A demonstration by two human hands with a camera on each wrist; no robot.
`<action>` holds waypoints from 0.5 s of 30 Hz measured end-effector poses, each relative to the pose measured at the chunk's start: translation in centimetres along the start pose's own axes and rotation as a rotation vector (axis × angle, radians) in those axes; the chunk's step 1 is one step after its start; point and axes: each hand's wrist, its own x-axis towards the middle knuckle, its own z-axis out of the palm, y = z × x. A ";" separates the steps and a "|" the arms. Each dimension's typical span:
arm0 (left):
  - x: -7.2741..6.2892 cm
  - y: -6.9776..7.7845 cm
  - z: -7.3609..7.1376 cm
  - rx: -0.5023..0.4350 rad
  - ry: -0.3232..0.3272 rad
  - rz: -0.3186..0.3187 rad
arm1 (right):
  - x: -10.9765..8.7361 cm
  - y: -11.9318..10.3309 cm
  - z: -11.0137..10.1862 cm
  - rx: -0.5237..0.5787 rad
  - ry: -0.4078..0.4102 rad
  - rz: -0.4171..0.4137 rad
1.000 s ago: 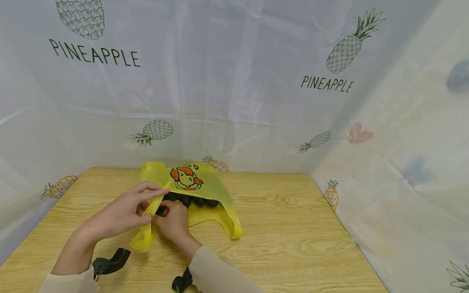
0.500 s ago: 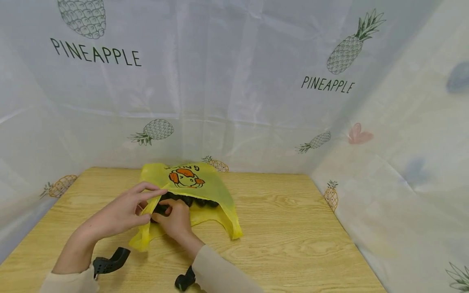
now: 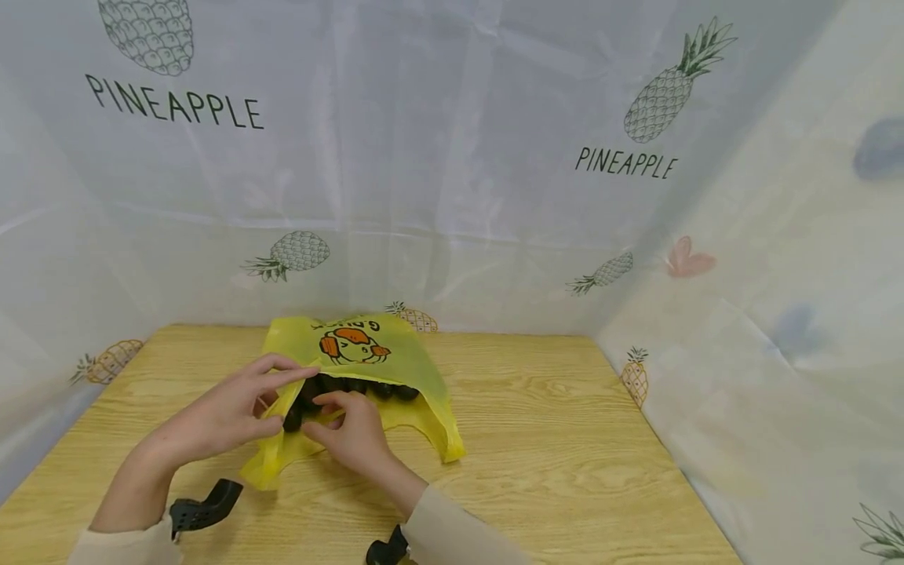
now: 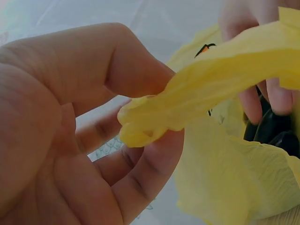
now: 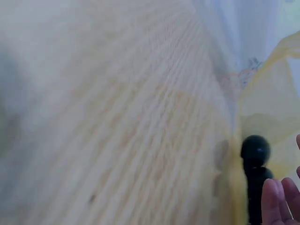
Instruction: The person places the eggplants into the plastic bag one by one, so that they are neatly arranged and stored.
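Observation:
A yellow plastic bag (image 3: 417,362) with a printed duck face lies on its side, its mouth toward me. My left hand (image 3: 236,412) pinches the bag's left handle between thumb and fingers, as the left wrist view shows on the bunched plastic (image 4: 201,89). Inside the mouth are several dark, glossy, rounded objects (image 3: 292,417), whose kind I cannot tell. My right hand (image 3: 362,435) is at the mouth, thumb and fingers apart, with nothing seen between them. In the right wrist view its fingers (image 5: 271,201) are beside the dark objects (image 5: 255,151).
The bag lies on a wooden table (image 3: 551,439). A pale sheet with pineapple prints (image 3: 452,157) hangs behind the table and along its sides. Black camera mounts (image 3: 208,506) are worn at both wrists, below the hands.
My right hand has drawn back and to the right from the dark objects, and its fingers have spread. More of the dark objects shows at the left. My left hand keeps its pinch.

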 end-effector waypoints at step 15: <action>-1.1 -0.9 -0.5 -0.038 0.070 -0.016 | -4.2 1.2 -10.2 0.019 -0.040 -0.046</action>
